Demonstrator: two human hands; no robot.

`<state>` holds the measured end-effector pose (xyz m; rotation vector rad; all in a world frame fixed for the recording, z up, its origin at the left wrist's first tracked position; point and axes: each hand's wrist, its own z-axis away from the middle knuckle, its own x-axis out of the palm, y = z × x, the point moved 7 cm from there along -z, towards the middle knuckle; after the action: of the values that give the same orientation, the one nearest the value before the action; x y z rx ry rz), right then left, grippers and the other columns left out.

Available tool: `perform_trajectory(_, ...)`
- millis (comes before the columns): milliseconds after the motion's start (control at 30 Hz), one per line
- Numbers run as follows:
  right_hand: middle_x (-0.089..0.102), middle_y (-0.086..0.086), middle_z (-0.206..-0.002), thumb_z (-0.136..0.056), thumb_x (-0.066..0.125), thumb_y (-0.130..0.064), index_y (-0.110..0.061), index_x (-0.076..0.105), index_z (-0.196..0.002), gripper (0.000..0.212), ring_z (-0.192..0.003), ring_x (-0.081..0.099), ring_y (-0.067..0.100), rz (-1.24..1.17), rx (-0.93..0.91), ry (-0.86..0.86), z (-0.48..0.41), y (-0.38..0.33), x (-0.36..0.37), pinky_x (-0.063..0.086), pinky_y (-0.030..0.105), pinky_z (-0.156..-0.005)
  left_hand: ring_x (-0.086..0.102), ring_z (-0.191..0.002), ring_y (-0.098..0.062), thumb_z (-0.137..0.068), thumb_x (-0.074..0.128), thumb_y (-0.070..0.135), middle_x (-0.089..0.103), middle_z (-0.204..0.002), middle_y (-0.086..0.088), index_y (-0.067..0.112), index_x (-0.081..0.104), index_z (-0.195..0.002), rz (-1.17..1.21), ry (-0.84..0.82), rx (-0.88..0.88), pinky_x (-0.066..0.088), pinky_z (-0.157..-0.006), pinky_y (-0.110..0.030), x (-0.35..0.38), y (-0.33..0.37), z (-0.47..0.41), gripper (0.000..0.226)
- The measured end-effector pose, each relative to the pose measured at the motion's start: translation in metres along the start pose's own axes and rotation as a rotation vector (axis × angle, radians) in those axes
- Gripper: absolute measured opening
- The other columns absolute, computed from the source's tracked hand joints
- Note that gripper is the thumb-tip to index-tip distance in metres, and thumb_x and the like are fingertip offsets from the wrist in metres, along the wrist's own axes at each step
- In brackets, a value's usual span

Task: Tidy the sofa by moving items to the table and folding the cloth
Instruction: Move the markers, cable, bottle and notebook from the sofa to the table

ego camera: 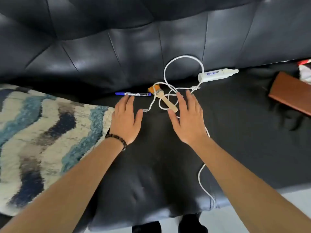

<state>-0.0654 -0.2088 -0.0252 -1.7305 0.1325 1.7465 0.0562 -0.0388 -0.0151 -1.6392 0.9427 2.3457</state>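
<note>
On the black sofa seat (151, 165) lie a blue marker pen (133, 94), a small wooden paintbrush (164, 99) and a tangled white cable (183, 59) that loops over the brush and trails to the seat's front edge. My left hand (126, 118) hovers flat with straight fingers just below the pen, holding nothing. My right hand (186, 118) is spread above the cable, its fingers beside the brush handle. A patterned blue, cream and grey cloth (42, 137) is spread over the seat at the left.
A white spray bottle (217, 75) lies on its side against the backrest. At the right edge sit a brown flat case (289, 93) and a red and white item (305, 69). Pale floor (252, 212) shows below the seat's front.
</note>
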Motion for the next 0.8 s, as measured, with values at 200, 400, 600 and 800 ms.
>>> perform_trajectory(200,0.037,0.018,-0.154,-0.102,0.037,-0.046,-0.017,0.039,-0.149,0.056,-0.142,0.033,0.04,0.018,-0.108,0.069,-0.048,-0.013,0.038,0.031,0.054,-0.113,0.015,-0.148,-0.027,-0.1,0.042,0.035,0.019,-0.16,-0.009,0.013,0.03,-0.15,-0.137,0.017,0.046,0.024,-0.116,-0.051,0.036,-0.008,-0.071,0.056)
perform_trajectory(400,0.062,0.008,-0.126,-0.1,0.053,-0.03,-0.012,0.058,-0.114,0.023,-0.139,0.043,0.034,-0.044,-0.119,0.027,-0.003,0.01,0.062,0.042,0.049,-0.109,0.029,-0.138,-0.032,-0.099,0.037,0.043,0.035,-0.149,-0.011,0.013,0.032,-0.147,-0.353,-0.068,0.069,0.032,-0.106,-0.055,0.073,-0.022,-0.053,0.057)
perform_trajectory(600,0.05,0.011,-0.146,-0.102,0.047,-0.024,-0.014,0.062,-0.118,0.025,-0.141,0.04,0.032,0.081,-0.153,-0.057,0.067,0.042,0.058,0.036,0.049,-0.114,0.044,-0.114,-0.039,-0.099,0.04,0.043,0.048,-0.127,-0.016,0.012,0.048,-0.137,-0.397,-0.029,0.021,0.032,-0.095,-0.053,0.073,-0.03,-0.024,0.05)
perform_trajectory(800,0.048,0.017,-0.147,-0.091,0.058,-0.02,-0.009,0.053,-0.138,0.048,-0.133,0.047,0.039,0.191,-0.017,-0.173,0.101,0.024,0.018,0.043,0.05,-0.106,0.048,-0.107,-0.04,-0.098,0.045,0.038,0.052,-0.124,-0.017,0.018,0.054,-0.135,-0.281,0.036,-0.037,0.039,-0.081,-0.051,0.08,-0.035,0.035,0.043)
